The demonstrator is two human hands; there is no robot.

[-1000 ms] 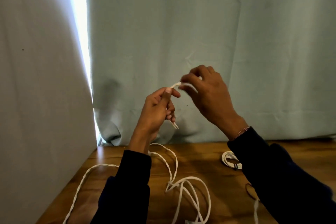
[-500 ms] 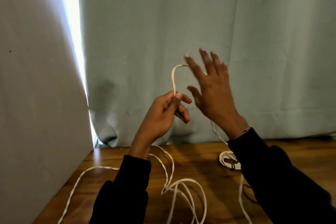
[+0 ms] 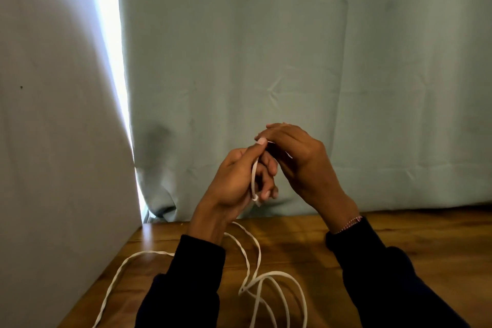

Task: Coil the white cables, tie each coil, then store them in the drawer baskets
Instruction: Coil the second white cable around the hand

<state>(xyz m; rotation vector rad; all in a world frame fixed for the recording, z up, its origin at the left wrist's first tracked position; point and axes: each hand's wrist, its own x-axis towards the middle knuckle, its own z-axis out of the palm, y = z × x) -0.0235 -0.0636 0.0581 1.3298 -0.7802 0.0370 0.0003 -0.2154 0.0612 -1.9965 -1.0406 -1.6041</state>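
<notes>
A long white cable (image 3: 269,290) lies in loose loops on the wooden table (image 3: 306,245) and runs up behind my left wrist. My left hand (image 3: 237,178) is raised above the table and pinches a small loop of this cable between thumb and fingers, the strand hanging along the palm. My right hand (image 3: 300,157) is close against the left fingertips, its fingers curled over a stretch of the same cable. Both sleeves are dark. No drawer or basket is in view.
A pale green curtain (image 3: 292,74) hangs right behind the table. A grey wall (image 3: 53,141) closes the left side, with a bright gap of daylight (image 3: 117,61) between it and the curtain. My right forearm hides the table's right part.
My right hand, spread wide and high half a second ago, has come down and closed against the left fingertips. The tall cable arc is now a short loop in my left hand.
</notes>
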